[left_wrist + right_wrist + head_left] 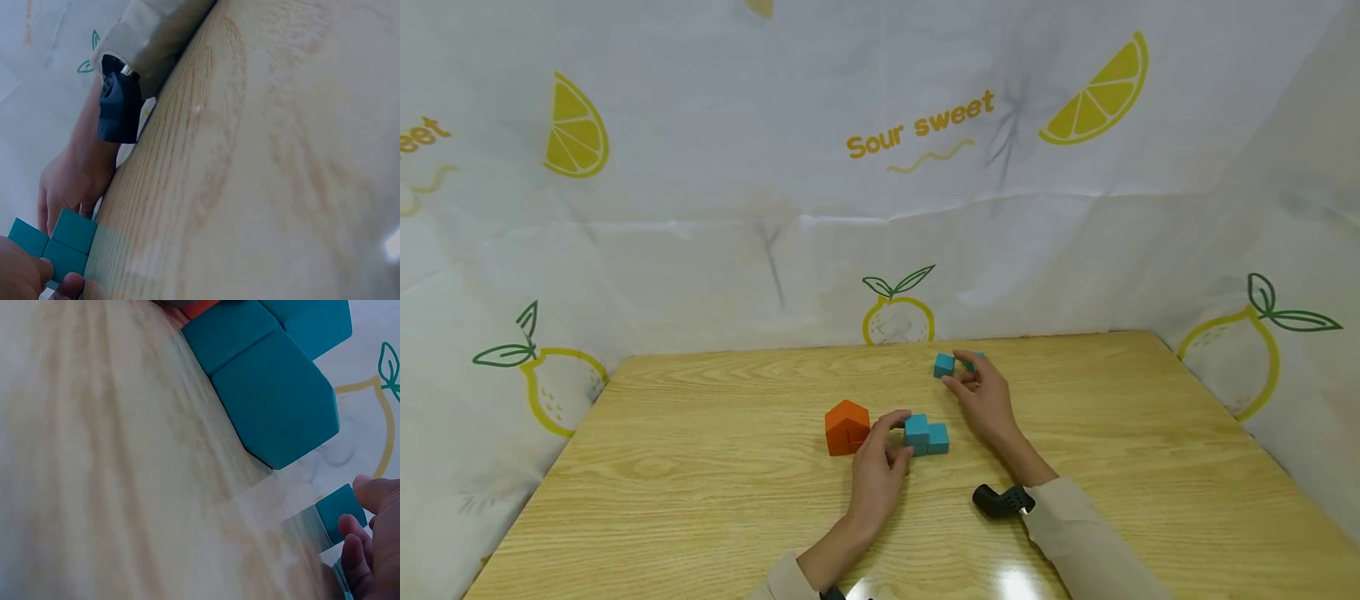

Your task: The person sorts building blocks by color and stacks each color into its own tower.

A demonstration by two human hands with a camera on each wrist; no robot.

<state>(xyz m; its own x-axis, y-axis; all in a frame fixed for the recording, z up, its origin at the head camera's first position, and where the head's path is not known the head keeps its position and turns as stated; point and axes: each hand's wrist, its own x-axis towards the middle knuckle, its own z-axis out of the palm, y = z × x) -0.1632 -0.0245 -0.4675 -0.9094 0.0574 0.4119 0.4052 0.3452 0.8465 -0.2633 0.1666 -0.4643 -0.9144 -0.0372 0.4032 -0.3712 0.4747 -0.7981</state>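
Observation:
Several light-blue blocks stand in a small group: one blue cube (917, 425) sits on top of another, and a third blue block (937, 438) is against their right side. My left hand (877, 477) pinches the stacked pair, finger at the upper left, thumb at the lower front. Farther back, my right hand (988, 407) is beside a lone blue cube (943, 365), thumb and index finger spread apart. Another blue block (975, 361) is partly hidden behind that hand. Close to the left hand's fingers stands an orange house-shaped block structure (847, 427).
The wooden tabletop (700, 500) runs back to a white curtain (737, 167) printed with lemons, which also hangs at both sides. A black wrist camera (1002, 502) projects from the right sleeve, low over the table.

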